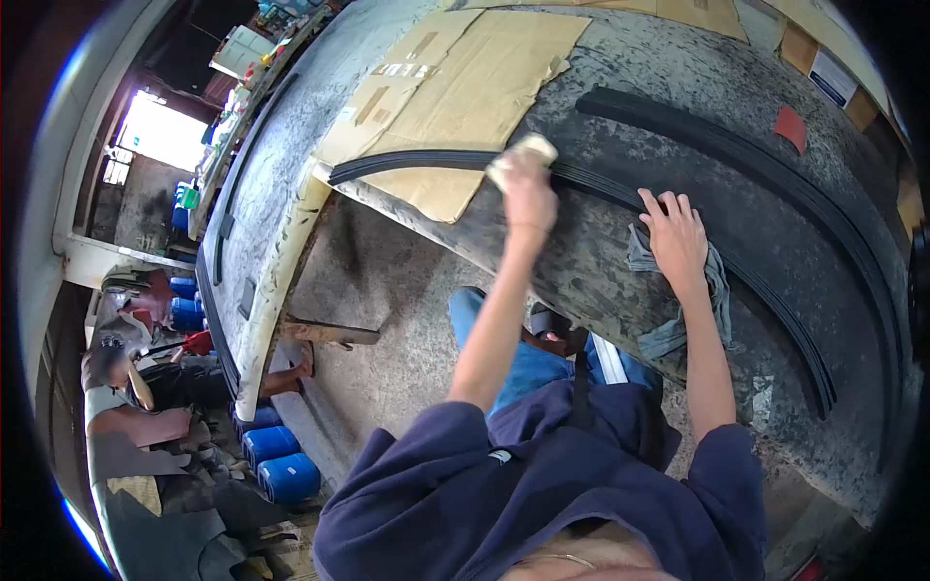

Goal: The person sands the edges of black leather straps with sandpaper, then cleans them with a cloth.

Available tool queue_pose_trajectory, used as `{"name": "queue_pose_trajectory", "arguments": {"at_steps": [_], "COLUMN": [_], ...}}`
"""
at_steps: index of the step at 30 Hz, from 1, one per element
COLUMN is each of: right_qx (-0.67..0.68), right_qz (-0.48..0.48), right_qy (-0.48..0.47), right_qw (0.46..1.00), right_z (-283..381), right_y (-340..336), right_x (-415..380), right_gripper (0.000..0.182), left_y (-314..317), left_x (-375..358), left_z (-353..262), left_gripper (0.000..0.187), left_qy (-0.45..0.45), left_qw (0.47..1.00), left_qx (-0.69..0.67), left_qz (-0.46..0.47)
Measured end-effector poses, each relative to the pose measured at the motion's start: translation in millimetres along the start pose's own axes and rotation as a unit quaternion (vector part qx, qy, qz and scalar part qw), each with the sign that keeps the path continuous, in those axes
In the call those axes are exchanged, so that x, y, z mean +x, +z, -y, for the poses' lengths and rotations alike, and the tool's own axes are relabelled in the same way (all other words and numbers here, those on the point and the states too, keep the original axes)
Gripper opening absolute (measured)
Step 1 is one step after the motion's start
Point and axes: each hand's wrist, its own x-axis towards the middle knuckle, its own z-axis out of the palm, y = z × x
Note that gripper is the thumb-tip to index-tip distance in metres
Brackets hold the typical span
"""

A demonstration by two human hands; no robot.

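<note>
My left hand (530, 201) is closed around a cream-coloured pad (532, 148), a sponge or folded cloth, and presses it on a long black ribbed strip (412, 158). The strip curves across the worktable; its left end lies over cardboard, and part of it is hidden under my hands. Fingers apart, my right hand (675, 240) rests on the same strip farther right and holds nothing. Beneath that wrist a crumpled grey-blue rag (668, 336) lies near the table's front edge.
More black strips (746, 155) lie farther back on the stained table (668, 48). Flattened cardboard (475, 73) covers its left part, and a small red piece (790, 129) lies at the right. Blue drums (289, 477) and a seated person (179, 380) are at the lower left.
</note>
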Motion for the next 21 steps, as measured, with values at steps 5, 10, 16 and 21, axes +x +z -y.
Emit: {"name": "queue_pose_trajectory", "arguments": {"at_steps": [5,10,16,21], "right_qx": [-0.006,0.006,0.095,0.420], "right_qz": [-0.008,-0.006,0.032,0.054], "right_qy": [-0.014,-0.003,0.043,0.101], "right_qw": [1.000,1.000,0.994,0.900], "right_z": [-6,-2,-12,-44], "right_y": [5,2,-5,-3], "right_x": [-1,-3,3,14], "right_gripper": [0.041,0.039,0.054,0.052], "left_y": [-33,-46,-76,-105], "left_x": [-23,14,-68,-94], "left_z": [-19,66,-22,-151], "left_gripper": [0.042,0.030,0.052,0.072], "left_qy": [0.171,0.032,-0.024,0.128], "left_qw": [0.984,0.996,0.985,0.943], "left_qx": [-0.029,0.051,0.090,-0.213], "left_qz": [0.033,-0.073,0.148,0.223]}}
